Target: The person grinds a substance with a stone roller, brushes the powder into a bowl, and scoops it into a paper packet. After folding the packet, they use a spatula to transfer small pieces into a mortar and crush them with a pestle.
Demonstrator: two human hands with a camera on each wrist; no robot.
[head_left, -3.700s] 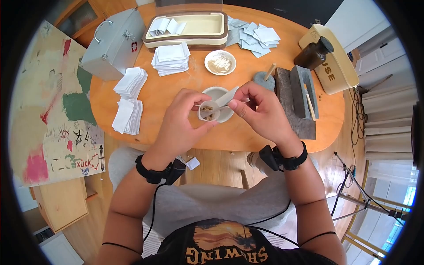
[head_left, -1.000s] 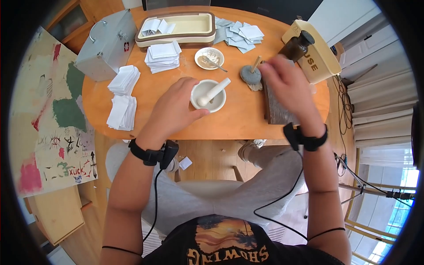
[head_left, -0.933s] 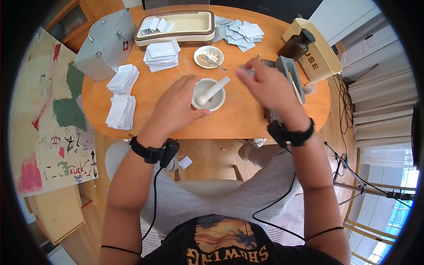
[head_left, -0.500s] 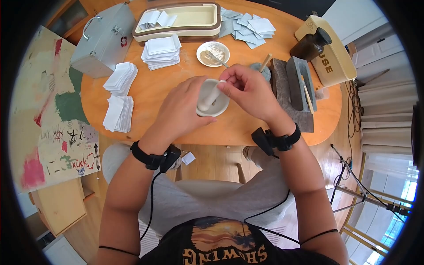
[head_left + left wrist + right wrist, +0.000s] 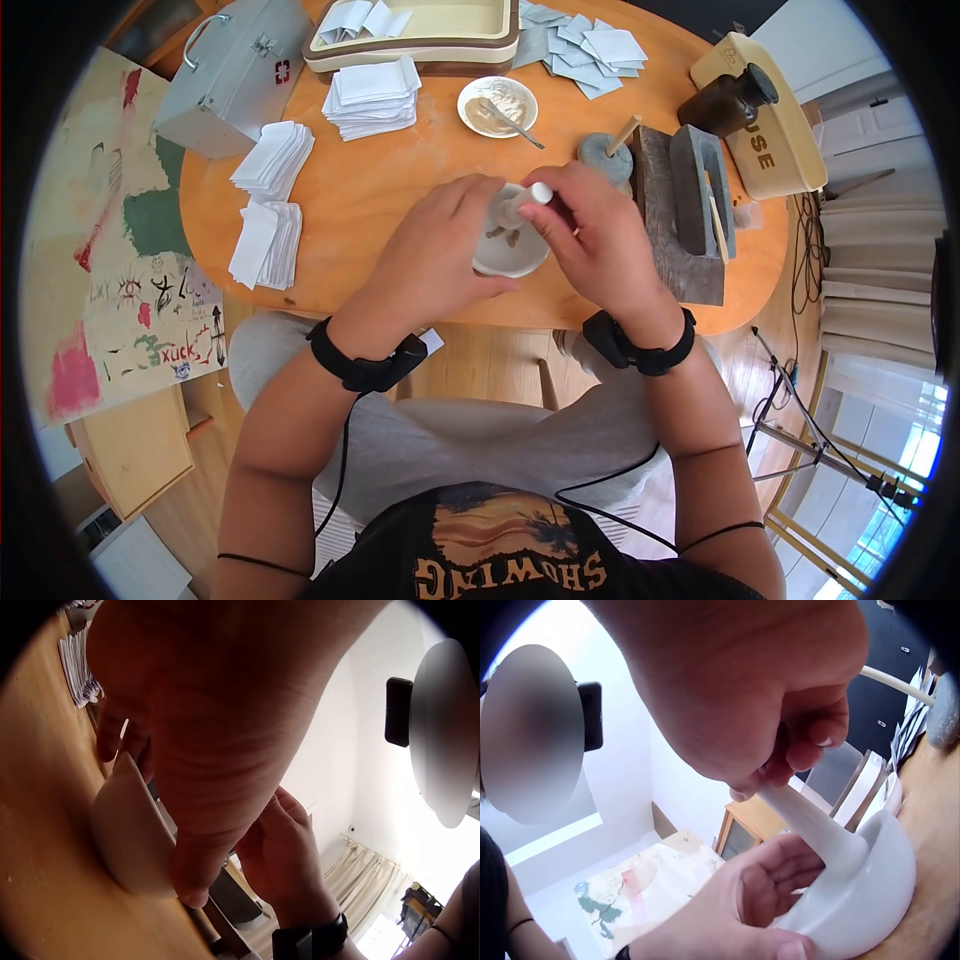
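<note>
A white mortar [image 5: 512, 258] stands on the wooden table, with small brown pieces in it. The left hand [image 5: 425, 255] grips its left side, fingers behind and thumb in front; in the left wrist view the thumb lies against the bowl [image 5: 131, 832]. The right hand [image 5: 605, 235] pinches the upper end of the white pestle [image 5: 538, 195], whose lower end is inside the mortar. In the right wrist view the pestle [image 5: 810, 825] leans in the bowl [image 5: 870, 900], below the curled fingers of the right hand [image 5: 757, 697].
Behind the mortar is a small dish [image 5: 480, 118] of powder with a spoon. Paper stacks [image 5: 372, 98] and a metal case [image 5: 232, 85] lie left. A round stone [image 5: 603, 155] with a stick, a dark board [image 5: 675, 265], a stone trough [image 5: 690, 200] and a brown bottle [image 5: 725, 105] stand right.
The right hand came from the right side to the pestle and took hold of it. The pestle now stands more upright. The left hand still holds the mortar. The small cup held earlier has left the hands.
</note>
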